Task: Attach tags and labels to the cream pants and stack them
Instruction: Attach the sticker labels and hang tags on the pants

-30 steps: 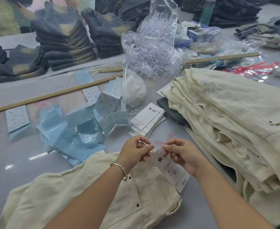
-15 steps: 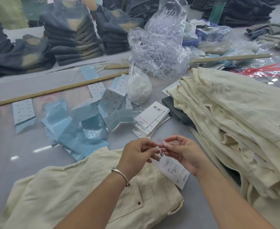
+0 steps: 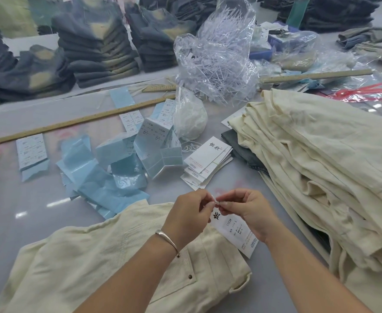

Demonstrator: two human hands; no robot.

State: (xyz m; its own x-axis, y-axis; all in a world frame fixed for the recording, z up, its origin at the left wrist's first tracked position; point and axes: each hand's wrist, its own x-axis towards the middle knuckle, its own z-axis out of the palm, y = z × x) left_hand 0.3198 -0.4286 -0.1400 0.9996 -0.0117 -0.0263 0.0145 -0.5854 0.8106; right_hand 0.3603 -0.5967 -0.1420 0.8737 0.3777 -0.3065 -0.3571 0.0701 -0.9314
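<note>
presently, left to right across the table [image 3: 16,199]:

- far left: printed label sheet [image 3: 31,151]; long wooden ruler [image 3: 77,122] running behind it.
- left of centre: heap of blue backing papers [image 3: 99,179] and folded size label strips [image 3: 156,141].
- near left to centre: one pair of cream pants [image 3: 90,263], laid flat at the near edge, waistband and stud toward the right.
- centre, over that waistband: left hand [image 3: 189,216], bracelet at wrist, fingertips pinched shut on a small white fastener, too small to read clearly; white hang tag [image 3: 235,231] hangs just beneath, printed face up.
- centre back: fanned pile of spare hang tags [image 3: 207,160]; clear bag of plastic tag pins [image 3: 217,64]; small bag of white string [image 3: 191,118].
- right of centre: right hand [image 3: 247,208], thumb and fingers pinching the same fastener, tips touching those of the left.
- right: tall stack of cream pants [image 3: 321,166].

step in hand, by judgement: closing the tie that joins the tag to the near pair. next move calls for a steady pinch until it locks, then release and lifting the pair onto the right-hand stack.
</note>
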